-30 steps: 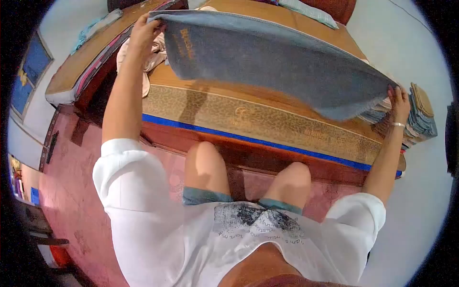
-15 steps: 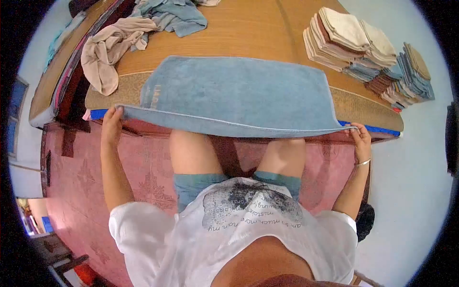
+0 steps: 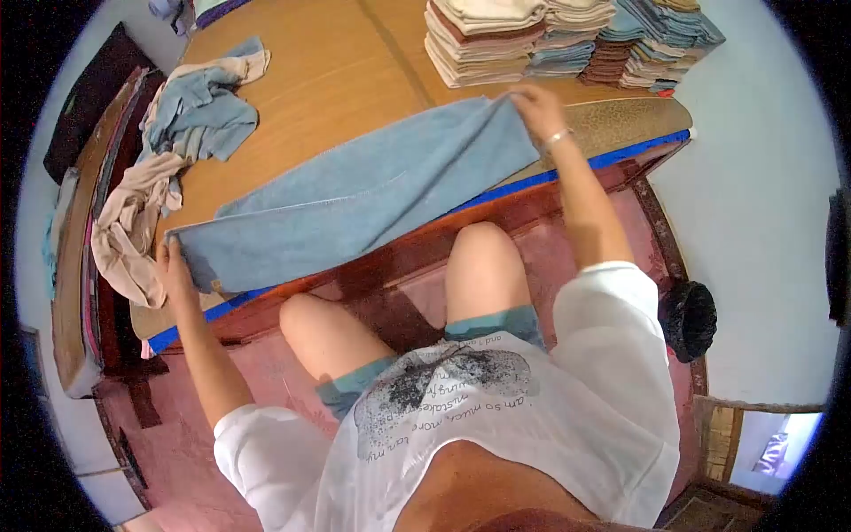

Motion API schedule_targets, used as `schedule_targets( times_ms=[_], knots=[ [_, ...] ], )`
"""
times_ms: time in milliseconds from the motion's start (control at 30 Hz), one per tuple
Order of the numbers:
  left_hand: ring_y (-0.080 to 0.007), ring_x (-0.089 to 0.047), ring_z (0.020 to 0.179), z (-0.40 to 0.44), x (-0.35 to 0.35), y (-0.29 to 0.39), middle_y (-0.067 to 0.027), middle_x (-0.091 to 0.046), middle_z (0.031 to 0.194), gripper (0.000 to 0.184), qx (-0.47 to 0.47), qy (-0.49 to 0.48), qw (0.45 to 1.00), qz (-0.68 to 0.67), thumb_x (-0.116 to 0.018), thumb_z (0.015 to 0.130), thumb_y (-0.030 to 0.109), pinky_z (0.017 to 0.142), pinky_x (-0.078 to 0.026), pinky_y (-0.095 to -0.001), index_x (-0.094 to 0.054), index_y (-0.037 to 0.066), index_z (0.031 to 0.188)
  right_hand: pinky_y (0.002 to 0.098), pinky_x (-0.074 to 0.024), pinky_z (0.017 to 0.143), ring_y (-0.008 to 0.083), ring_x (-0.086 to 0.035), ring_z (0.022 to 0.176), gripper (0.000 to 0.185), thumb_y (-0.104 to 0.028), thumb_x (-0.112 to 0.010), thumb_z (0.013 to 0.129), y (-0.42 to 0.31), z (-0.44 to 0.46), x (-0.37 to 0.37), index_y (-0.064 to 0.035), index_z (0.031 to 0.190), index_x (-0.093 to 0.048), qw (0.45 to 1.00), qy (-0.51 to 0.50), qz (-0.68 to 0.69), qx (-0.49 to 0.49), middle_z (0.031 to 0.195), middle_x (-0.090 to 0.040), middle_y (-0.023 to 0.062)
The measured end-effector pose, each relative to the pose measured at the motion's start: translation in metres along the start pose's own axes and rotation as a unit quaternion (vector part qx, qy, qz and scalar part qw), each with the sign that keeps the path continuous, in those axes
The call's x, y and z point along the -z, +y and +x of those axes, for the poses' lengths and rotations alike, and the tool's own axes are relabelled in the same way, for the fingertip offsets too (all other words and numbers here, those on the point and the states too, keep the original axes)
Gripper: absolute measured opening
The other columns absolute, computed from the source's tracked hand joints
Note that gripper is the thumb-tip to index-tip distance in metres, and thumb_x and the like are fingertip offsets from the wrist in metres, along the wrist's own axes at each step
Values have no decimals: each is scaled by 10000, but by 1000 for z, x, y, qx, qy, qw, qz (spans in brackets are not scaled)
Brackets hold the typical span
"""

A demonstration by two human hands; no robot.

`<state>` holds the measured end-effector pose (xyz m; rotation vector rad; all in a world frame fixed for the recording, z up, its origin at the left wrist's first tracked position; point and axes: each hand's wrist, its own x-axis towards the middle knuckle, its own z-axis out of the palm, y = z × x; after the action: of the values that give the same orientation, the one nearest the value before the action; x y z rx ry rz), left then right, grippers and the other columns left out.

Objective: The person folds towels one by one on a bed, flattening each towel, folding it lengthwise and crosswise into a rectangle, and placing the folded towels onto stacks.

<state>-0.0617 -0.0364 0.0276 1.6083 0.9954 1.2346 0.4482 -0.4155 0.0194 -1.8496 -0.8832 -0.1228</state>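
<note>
A blue towel (image 3: pixel 355 191) lies partly doubled over along the front of the wooden surface (image 3: pixel 310 97). My left hand (image 3: pixel 173 262) pinches its left corner at the front edge. At the other end, my right hand (image 3: pixel 538 113) grips the upper right corner, where a diagonal crease runs down through the cloth. The layer beneath shows along the far side. Just left of my left hand lies a crumpled beige cloth (image 3: pixel 133 222).
Crumpled blue cloths (image 3: pixel 208 111) lie at the back left. Folded cream towels (image 3: pixel 483 40) and blue towels (image 3: pixel 660 31) are stacked at the back right. A black bin (image 3: pixel 688 321) stands on the floor by the right wall.
The towel's near edge has moved from over the front edge back onto the surface, folding the towel. My right hand has moved up and away from me, my left hand down and left. The view has turned.
</note>
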Motion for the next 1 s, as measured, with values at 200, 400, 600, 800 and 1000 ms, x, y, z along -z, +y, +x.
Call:
schedule_targets(
  times_ms=[200,400,600,800,1000],
  knots=[
    [-148,-543,706,0,-46,-67,-94,-611,771,268,-94,39,967,232,-518,859,253,656,-431,-281,-594,-4,882,413,-391,864,283,-521,1021,274,-256,-615,744,67,29,-68,-114,976,-646,969,-26,-241,-55,1045,-596,98],
    [-197,-565,675,-10,-48,-59,-149,-624,775,289,-88,50,969,227,-528,844,257,638,-439,-317,-595,-25,850,443,-282,941,257,-409,1140,339,-280,-608,742,72,16,-81,-218,1075,-593,951,64,-302,-35,1151,-531,42],
    [-191,-571,684,-14,-53,-53,-143,-624,763,284,-109,53,971,208,-526,845,252,641,-441,-315,-588,-22,885,463,-265,947,256,-437,1097,279,-271,-598,736,52,9,-76,-162,993,-582,961,39,-269,-55,1113,-540,63],
    [-219,-593,693,-13,-53,-54,-148,-630,775,275,-80,59,964,246,-519,843,253,641,-449,-323,-587,-10,887,444,-362,836,283,-504,970,256,-230,-590,753,45,5,-77,-137,986,-537,961,38,-272,23,974,-585,78],
    [-277,-612,777,-22,-57,-35,-167,-636,834,257,-47,61,948,310,-513,833,240,693,-455,-360,-600,6,893,437,-386,812,291,-528,933,251,-212,-614,745,37,-1,-73,-128,977,-568,963,43,-259,56,940,-599,95]
  ],
)
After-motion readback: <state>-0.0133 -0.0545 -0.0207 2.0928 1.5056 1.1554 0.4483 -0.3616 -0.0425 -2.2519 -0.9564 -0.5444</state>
